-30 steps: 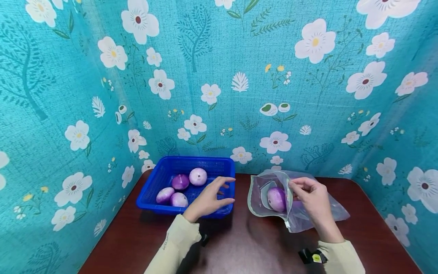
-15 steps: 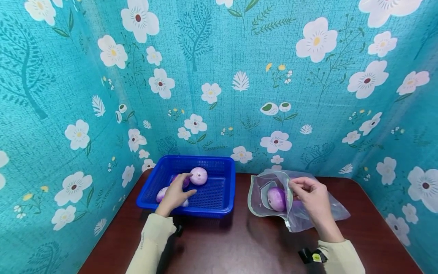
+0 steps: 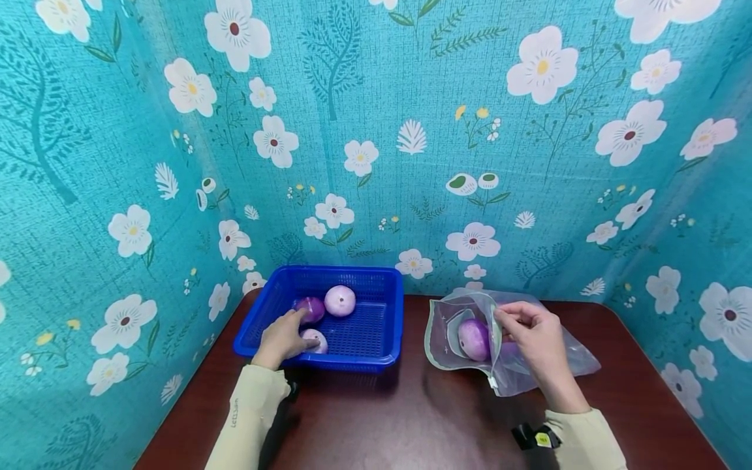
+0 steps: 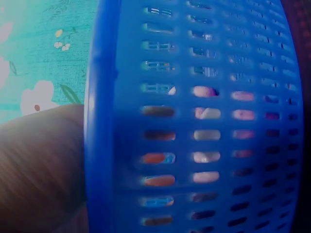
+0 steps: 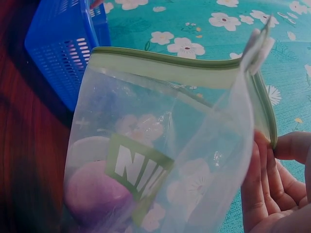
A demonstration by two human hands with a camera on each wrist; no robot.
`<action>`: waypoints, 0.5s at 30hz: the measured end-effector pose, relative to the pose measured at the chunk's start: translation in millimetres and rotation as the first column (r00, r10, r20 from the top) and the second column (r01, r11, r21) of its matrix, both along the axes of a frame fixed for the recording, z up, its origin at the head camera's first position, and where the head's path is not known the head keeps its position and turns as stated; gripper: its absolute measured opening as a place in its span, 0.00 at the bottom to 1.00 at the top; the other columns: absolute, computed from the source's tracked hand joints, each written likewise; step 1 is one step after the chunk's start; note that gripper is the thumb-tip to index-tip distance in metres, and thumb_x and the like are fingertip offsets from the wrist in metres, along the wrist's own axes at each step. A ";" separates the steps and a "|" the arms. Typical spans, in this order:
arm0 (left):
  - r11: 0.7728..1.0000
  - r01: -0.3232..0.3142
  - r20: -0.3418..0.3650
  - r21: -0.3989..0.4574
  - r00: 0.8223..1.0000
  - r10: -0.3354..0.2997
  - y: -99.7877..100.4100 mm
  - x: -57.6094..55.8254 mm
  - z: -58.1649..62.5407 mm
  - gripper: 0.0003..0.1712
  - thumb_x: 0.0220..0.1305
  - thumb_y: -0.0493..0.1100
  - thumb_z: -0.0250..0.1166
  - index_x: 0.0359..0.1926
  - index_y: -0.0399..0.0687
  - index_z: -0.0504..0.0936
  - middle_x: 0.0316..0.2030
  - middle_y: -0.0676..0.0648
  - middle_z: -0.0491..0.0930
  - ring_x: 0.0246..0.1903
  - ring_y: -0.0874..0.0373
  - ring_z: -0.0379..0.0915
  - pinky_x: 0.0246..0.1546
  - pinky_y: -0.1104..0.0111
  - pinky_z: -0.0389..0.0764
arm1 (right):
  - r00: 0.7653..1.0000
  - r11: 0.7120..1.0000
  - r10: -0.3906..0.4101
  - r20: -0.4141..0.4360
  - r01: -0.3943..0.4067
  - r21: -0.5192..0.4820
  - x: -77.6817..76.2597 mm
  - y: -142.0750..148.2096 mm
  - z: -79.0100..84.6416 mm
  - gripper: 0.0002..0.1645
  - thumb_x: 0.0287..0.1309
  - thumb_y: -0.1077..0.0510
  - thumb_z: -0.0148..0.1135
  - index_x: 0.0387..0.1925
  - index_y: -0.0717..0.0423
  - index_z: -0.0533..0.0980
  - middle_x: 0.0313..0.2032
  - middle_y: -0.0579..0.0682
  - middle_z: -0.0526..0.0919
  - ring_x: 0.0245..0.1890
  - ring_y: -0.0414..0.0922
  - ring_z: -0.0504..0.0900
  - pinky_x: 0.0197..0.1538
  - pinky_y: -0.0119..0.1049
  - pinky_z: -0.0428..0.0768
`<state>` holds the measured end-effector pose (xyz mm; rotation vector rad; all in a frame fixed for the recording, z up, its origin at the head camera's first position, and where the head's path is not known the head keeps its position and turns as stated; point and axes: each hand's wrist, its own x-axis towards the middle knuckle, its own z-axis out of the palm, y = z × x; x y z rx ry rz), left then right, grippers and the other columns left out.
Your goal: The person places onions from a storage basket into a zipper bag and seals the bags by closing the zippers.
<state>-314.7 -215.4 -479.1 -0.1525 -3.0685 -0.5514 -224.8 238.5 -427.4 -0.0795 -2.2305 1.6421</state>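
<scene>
Head cam: my R hand (image 3: 531, 336) pinches bag (image 3: 519, 377) by rim; L hand (image 3: 283, 338) in basket (image 3: 370, 329) by pale onion (image 3: 316, 339), grip hidden, can't tell. Risk: bag mouth collapsing b/c pinch slips.

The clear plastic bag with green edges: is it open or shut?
Open: the clear plastic bag has its green rim gaping in the head view, the right hand pinching one side, a round purple object inside.

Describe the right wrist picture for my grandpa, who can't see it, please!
A right hand pinches the edge of a clear, green-rimmed plastic zip bag with a round purple object inside. Upper left, a blue plastic basket stands on a dark red-brown table, before flowery turquoise cloth.
</scene>
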 end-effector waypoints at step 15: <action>0.971 0.200 0.138 0.130 0.966 -0.217 9.0 -11.4 -0.8 0.27 0.51 0.36 0.81 0.54 0.48 0.85 0.50 0.45 0.86 0.51 0.44 0.81 0.61 0.45 0.78 | 1.000 1.000 -0.011 0.028 0.010 0.004 2.4 1.6 2.3 0.18 0.69 0.54 0.68 0.48 0.67 0.84 0.30 0.33 0.83 0.28 0.39 0.83 0.34 0.31 0.87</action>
